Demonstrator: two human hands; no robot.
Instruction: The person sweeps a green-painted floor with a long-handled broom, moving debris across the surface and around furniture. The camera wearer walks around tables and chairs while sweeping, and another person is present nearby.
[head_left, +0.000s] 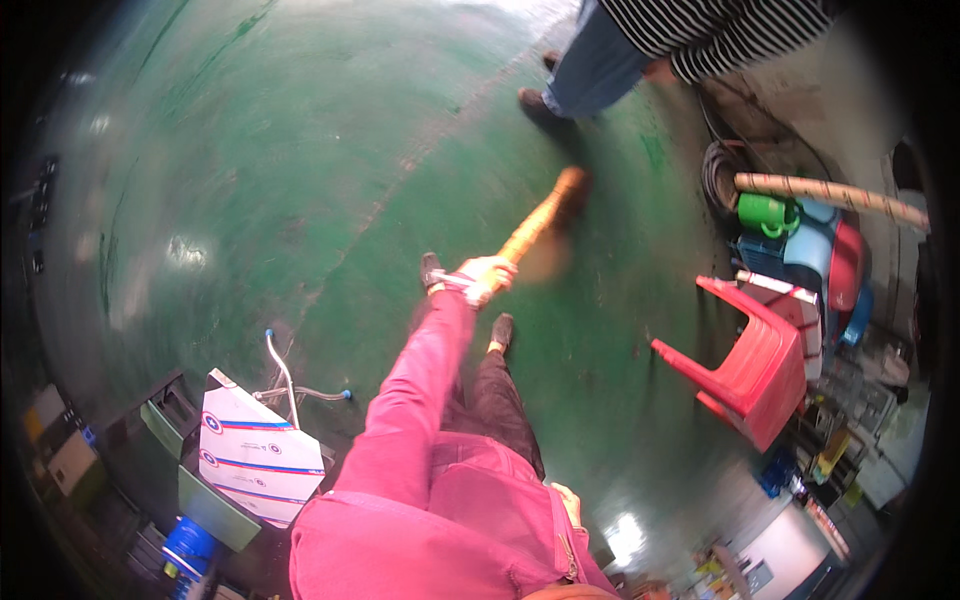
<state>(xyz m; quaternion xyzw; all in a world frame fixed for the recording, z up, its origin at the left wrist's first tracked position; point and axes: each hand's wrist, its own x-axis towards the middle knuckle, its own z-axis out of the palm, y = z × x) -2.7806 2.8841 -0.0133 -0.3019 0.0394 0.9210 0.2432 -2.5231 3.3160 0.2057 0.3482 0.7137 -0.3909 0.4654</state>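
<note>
- Left hand (487,274) closed around orange stick (540,222), arm in pink sleeve stretched forward.
- Stick blurred, pointing away over green floor (300,150), toward another person's shoe (535,103).
- Right hand (567,503) low beside the body, grip unclear.
- Red plastic chair (755,365) tipped at right.

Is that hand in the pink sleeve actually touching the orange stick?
Touching. In the head view the left hand is closed around the near end of the orange stick, which runs out from the fist toward the green floor.

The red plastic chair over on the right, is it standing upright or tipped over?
Tipped. The red plastic chair leans on the clutter behind it, legs sticking out sideways and seat facing up and left, not level with the green floor.
</note>
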